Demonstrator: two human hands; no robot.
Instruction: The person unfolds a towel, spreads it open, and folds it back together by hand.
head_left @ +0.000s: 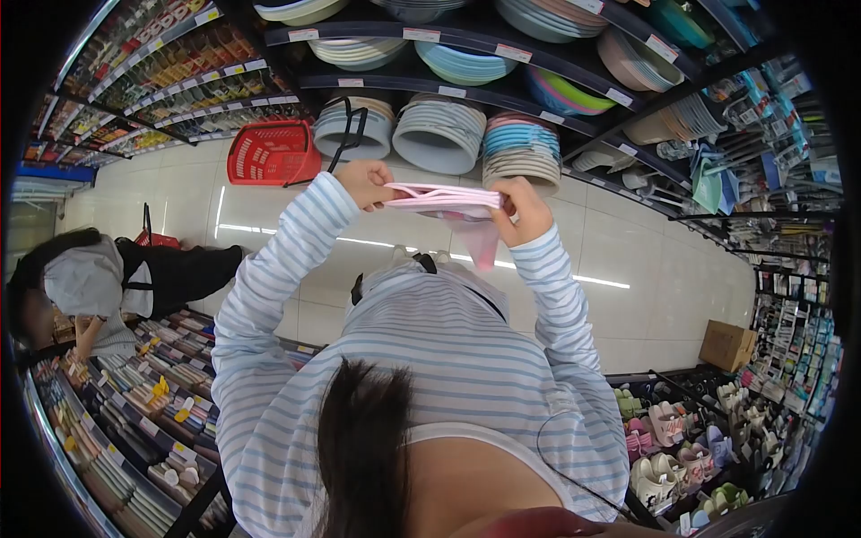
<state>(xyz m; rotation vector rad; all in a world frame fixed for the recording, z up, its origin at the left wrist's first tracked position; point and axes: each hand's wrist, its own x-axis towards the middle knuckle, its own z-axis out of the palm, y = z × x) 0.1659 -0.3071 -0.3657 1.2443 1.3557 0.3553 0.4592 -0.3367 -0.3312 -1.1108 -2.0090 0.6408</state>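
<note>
My left hand (363,184) pinches the left end of a flat, pink, banded item (444,196), held level in front of my body. Its right end is gripped between the thumb and fingers of my right hand (525,212). The edges facing me look like several thin pink and white layers with a small gap between them. A see-through pink flap (478,242) hangs below its right side. I cannot make out exactly what kind of item it is.
Ahead, shelves hold stacked basins (466,61) and buckets (439,134). A red shopping basket (269,152) stands on the tiled floor (619,242). Another person (99,278) is at the left shelves. Slippers (668,421) and a cardboard box (727,345) are at right.
</note>
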